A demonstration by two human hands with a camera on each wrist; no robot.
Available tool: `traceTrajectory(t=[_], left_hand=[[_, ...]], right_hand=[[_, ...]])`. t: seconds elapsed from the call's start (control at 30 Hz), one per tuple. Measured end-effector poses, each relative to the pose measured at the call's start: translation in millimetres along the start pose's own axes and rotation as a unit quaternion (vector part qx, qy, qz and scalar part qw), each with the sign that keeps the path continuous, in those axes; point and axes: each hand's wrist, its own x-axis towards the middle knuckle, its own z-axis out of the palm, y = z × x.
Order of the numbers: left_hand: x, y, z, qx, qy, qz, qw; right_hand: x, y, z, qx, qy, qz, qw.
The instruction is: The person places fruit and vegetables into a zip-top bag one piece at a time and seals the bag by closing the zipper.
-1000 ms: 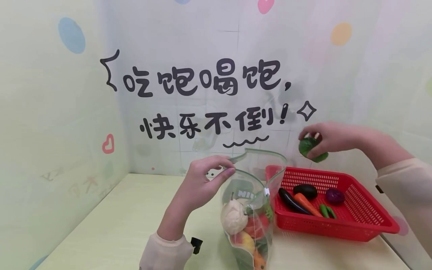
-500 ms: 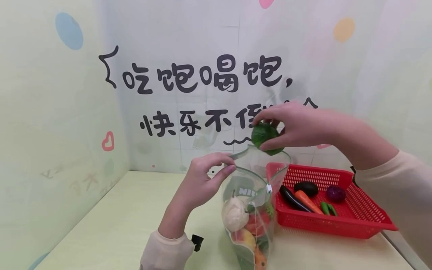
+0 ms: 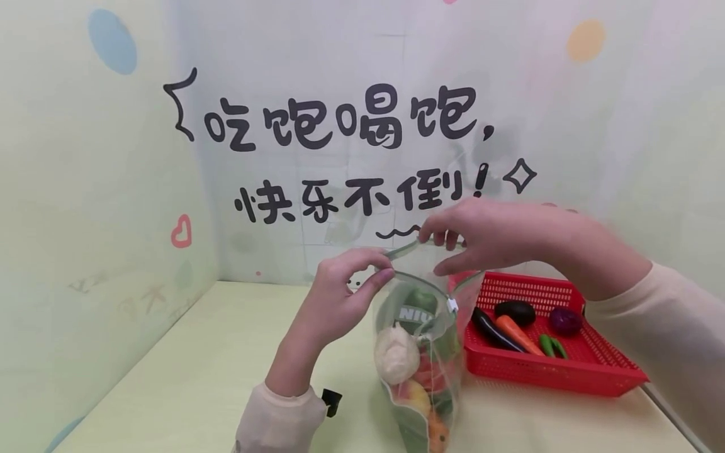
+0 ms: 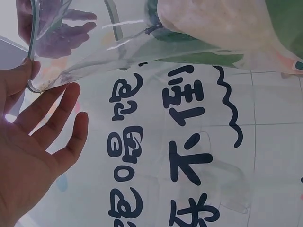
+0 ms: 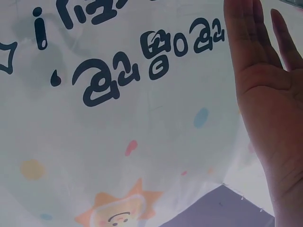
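Head view: a clear zip bag (image 3: 410,428) is seen at lower centre, its mouth gaping, a white slider (image 3: 452,305) on the rim. Through the plastic are made out a pale bulb-shaped vegetable (image 3: 398,355), a red piece (image 3: 433,375), a yellow-and-red fruit (image 3: 415,396) and, lowest, an orange piece (image 3: 437,433); green shapes among them are blurred. The rim is pinched by the left hand (image 3: 342,296). Over the mouth is placed the right hand (image 3: 476,239), nothing gripped, fingers and thumb parted. In the red basket (image 3: 555,374), right of frame, are held a long eggplant (image 3: 495,330), a dark oval vegetable (image 3: 514,312), a carrot (image 3: 518,335), green peppers (image 3: 547,345) and a purple vegetable (image 3: 565,321).

Left wrist view: the bag's edge is pinched at upper left, the remaining fingers spread; the pale vegetable is shown at top right.

Right wrist view: straightened fingers are shown at upper right.
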Motion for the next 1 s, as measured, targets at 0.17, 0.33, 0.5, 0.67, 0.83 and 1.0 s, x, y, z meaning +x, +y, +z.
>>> traceTrajectory(t=[0.17, 0.33, 0.5, 0.67, 0.83, 1.0], left_hand=[[-1.9, 0.5, -3.1, -0.001, 0.005, -0.003, 1.0], [-3.6, -0.1, -5.7, 0.004, 0.011, -0.018, 0.9998], [-6.1, -1.7, -5.4, 0.012, -0.006, -0.055, 0.9984], [-10.7, -1.9, -4.8, 0.019, -0.036, -0.103, 0.9938], [-15.0, -2.3, -1.6, 0.015, -0.076, -0.142, 0.9868], [-9.8, -4.3, 7.5, 0.012, -0.072, -0.134, 0.9882]], right_hand=[[-2.0, -0.4, 5.6, 0.056, -0.073, -0.021, 0.996], [-5.0, -3.6, 10.1, 0.112, -0.144, 0.003, 0.983], [-10.4, -6.0, 10.2, 0.131, -0.176, 0.0, 0.976], [-12.5, -8.4, 9.5, 0.096, -0.163, -0.013, 0.982], [-20.4, -11.7, 3.5, 0.05, -0.159, -0.004, 0.986], [-33.7, -4.6, -1.2, 0.054, -0.145, -0.007, 0.988]])
